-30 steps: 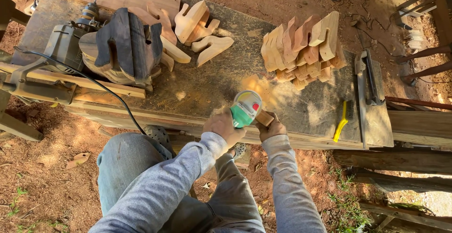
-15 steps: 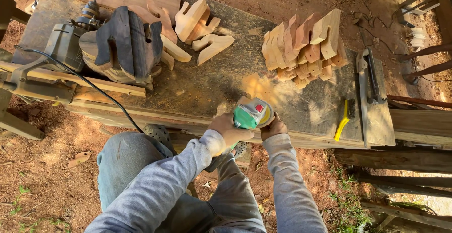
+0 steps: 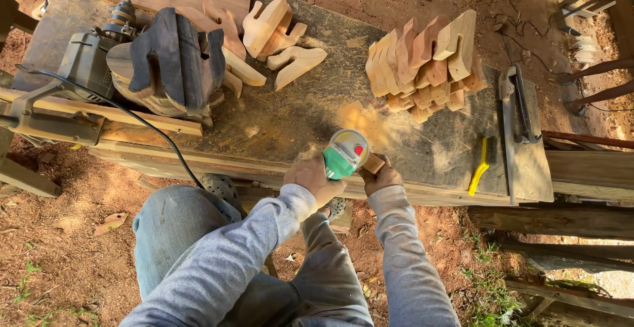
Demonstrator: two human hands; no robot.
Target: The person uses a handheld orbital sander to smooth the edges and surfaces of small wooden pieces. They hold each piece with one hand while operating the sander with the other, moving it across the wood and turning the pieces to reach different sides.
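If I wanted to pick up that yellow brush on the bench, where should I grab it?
Probably by the long yellow handle of the yellow wire brush, at its lower end near the bench's front edge. The bristle head points away, toward the metal tool beside it, so come from the front edge and close your fingers across the handle's narrow sides, clear of the wires.

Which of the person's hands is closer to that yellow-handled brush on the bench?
The right hand, gripping a small wood piece, sits just left of the yellow brush. The left hand, on the green grinder, lies farther away.
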